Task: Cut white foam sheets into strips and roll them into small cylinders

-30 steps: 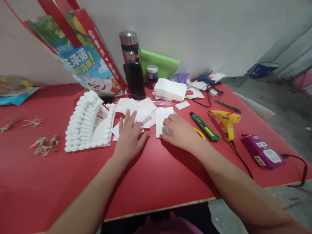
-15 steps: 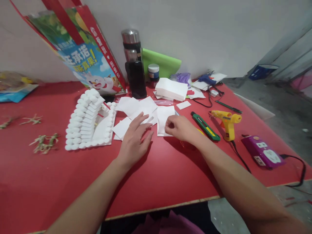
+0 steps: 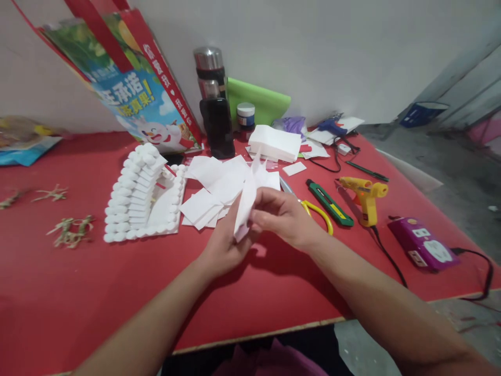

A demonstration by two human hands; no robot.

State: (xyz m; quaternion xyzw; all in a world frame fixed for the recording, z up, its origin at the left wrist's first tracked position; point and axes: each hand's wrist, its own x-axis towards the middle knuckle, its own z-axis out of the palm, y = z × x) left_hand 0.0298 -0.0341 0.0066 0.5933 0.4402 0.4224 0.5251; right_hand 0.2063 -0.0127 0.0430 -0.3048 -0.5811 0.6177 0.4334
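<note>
Held paper: white, bent or folded [image 3: 246, 201], at the middle of the frame, raised between both hands with its upper end fanning into points; how many layers it has, I cannot tell.
Left hand: closed round the lower left side of the paper [image 3: 225, 250]; some fingers are hidden behind it, so their exact placing cannot be told.
Right hand: fingers curled, thumb and fingertips pinching the paper's near right edge [image 3: 284, 214].
Step in hand: judging by the grip, working the paper's edge by hand, the left steadying and the right handling the edge.
Next move calls for: a light pinch and a firm left hold, I'd judge, since thin paper could crease or slip askew.
Loose papers: overlapping white pieces [image 3: 201, 206] on the red table [image 3: 156, 303], just left of and beyond the hands.
Cutting tools: scissors with yellow handles [image 3: 327, 222] beside the right wrist; green cutter [image 3: 331, 204] just right of them.
Glue gun: yellow [image 3: 366, 196], lying right of the cutter, its cord trailing toward the lower right.
White model: stepped, edged with rounded white pieces [image 3: 135, 193], left of the loose papers.
Paper stack: white [image 3: 274, 143], upper middle, beyond the hands.
</note>
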